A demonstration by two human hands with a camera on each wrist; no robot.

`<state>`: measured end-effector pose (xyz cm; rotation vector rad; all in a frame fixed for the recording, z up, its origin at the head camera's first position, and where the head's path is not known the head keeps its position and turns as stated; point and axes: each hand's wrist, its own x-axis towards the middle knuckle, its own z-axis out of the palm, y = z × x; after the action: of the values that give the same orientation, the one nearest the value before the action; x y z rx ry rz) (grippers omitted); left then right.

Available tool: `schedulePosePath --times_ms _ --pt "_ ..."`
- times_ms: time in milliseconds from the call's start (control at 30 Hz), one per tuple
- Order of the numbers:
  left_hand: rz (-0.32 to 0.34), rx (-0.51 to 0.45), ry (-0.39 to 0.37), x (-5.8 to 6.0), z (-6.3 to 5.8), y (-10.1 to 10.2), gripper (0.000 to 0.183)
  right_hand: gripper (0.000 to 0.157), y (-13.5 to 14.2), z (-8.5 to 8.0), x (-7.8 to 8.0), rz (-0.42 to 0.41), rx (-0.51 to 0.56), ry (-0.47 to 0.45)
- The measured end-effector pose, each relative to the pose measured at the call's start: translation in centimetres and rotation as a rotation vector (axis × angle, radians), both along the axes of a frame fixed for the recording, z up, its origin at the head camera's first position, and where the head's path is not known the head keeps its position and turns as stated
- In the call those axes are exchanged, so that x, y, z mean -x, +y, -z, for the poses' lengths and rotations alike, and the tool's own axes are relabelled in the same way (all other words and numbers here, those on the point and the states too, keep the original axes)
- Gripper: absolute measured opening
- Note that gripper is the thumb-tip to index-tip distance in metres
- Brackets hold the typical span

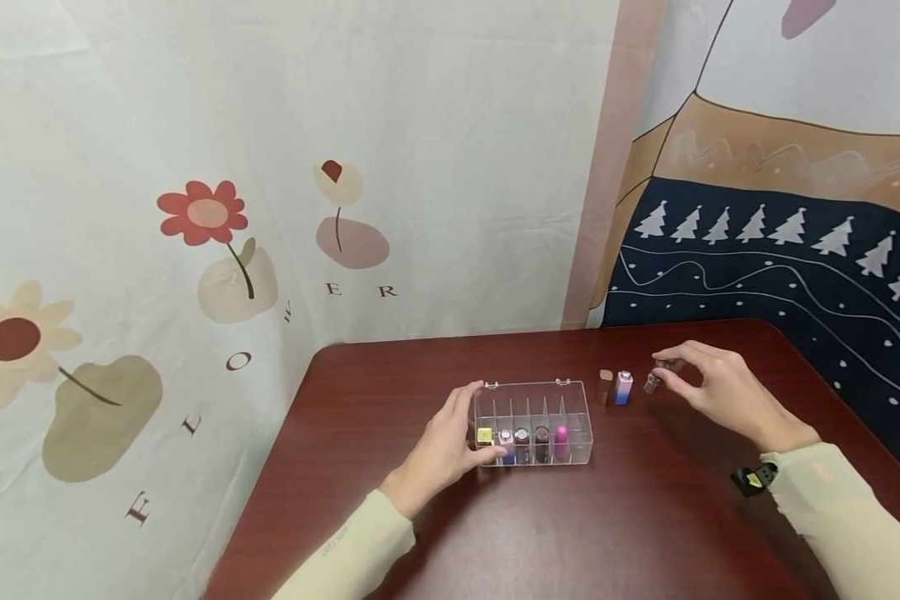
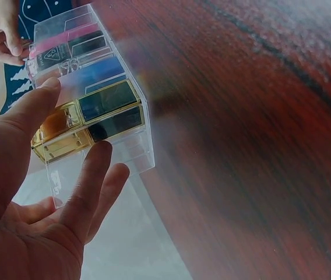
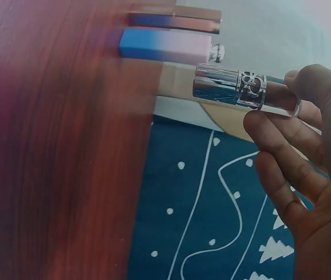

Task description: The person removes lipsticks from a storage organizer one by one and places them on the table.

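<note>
On the table, a clear divided lipstick box (image 1: 583, 427) holds a front row of lipsticks, among them a gold-topped one (image 1: 484, 436), a black one (image 1: 542, 447) and a magenta one (image 1: 562, 443). My left hand (image 1: 438, 437) grips its left end, thumb at the front and fingers along the side. Between thumb and fingertips, my right hand (image 1: 720, 392) pinches a silver lipstick with a clear cap (image 3: 229, 87) by the cap end, silver base downward. Left of it stand a pink-and-blue lipstick (image 1: 623, 388) and a brown lipstick (image 1: 605, 387).
The dark red table (image 1: 390, 400) meets a printed flower curtain (image 1: 450, 167) behind and a navy tree-patterned cloth (image 1: 720, 283) at the right. A black band with a small device (image 1: 753, 479) sits at my right wrist.
</note>
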<state>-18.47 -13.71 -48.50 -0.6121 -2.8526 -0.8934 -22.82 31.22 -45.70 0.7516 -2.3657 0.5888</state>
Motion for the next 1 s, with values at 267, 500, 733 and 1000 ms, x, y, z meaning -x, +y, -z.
schedulePosePath --times_ms 267,500,733,1000 --pt "0.000 -0.011 0.004 -0.1 0.0 0.0 0.111 0.038 0.5 0.9 0.4 0.042 -0.008 -0.082" --pt "0.005 -0.035 0.010 -0.1 0.0 0.0 0.111 0.032 0.6 1.6 0.8 0.066 -0.030 -0.127" --pt "0.010 -0.027 0.024 -0.1 -0.1 0.0 0.110 0.029 0.5 2.0 1.0 0.076 -0.041 -0.159" --pt "0.015 -0.018 0.033 -0.1 0.0 -0.1 0.111 0.029 0.3 2.2 1.1 0.075 -0.048 -0.206"
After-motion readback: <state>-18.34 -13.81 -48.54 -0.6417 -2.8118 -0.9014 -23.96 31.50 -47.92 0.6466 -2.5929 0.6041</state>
